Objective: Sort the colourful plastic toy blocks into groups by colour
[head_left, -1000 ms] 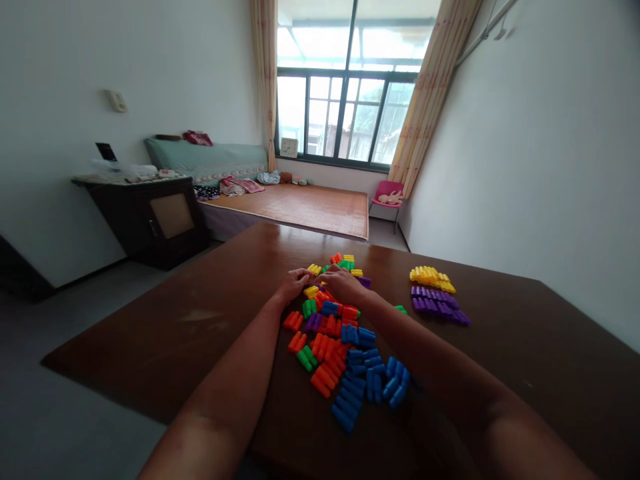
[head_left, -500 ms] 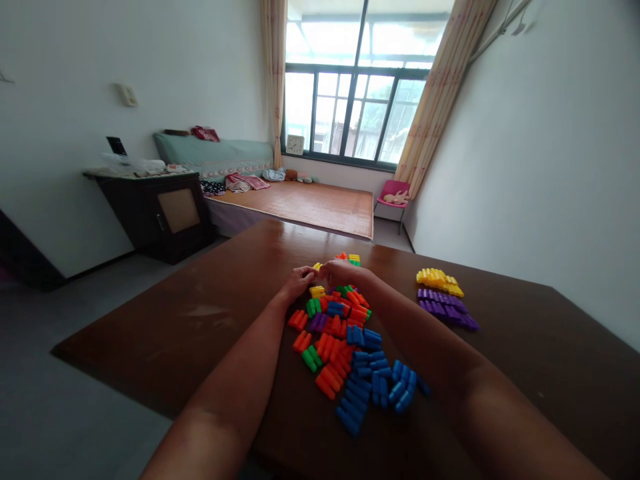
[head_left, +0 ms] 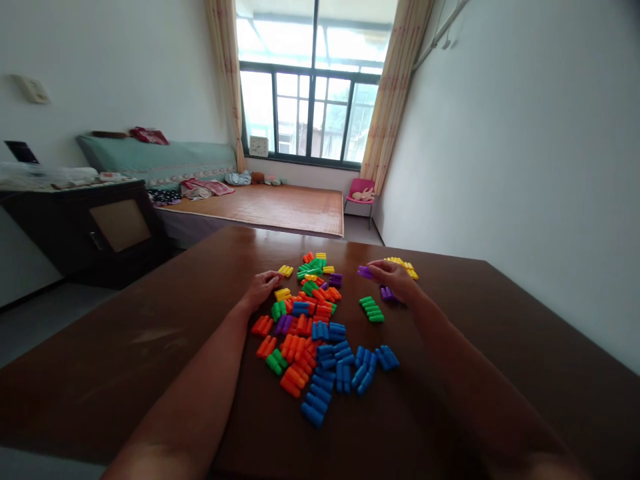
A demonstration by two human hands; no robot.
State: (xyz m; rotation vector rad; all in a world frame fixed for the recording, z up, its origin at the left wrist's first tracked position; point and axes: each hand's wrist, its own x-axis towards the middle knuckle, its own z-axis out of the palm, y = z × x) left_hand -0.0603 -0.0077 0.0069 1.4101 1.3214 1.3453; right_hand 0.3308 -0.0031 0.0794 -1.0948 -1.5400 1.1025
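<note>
Between the fingertips of my right hand (head_left: 395, 277) is a purple plastic block (head_left: 365, 272) of joined rounded tubes, raised over the table. My left hand (head_left: 264, 289) rests on the table at the pile's left side, fingers loosely bent and nothing visible in them. Its fingertips are close to one yellow block (head_left: 285, 271); another yellow block (head_left: 283, 295) lies just below. The mixed pile holds orange blocks (head_left: 295, 347), green blocks (head_left: 313, 268) and blue blocks (head_left: 320, 397). Partly behind my right hand are a purple row (head_left: 387, 293) and a yellow row (head_left: 411, 270).
A short green row (head_left: 371, 309) lies on the brown table (head_left: 190, 320), right of the pile. Past the table's far edge stand a bed (head_left: 280, 207) and a pink chair (head_left: 361, 190). A dark cabinet (head_left: 117, 227) is at the left.
My right hand has moved right from the pile, now carrying a purple block. The green row, hidden before by my right arm, shows. My view has turned right; my left hand stays beside the pile.
</note>
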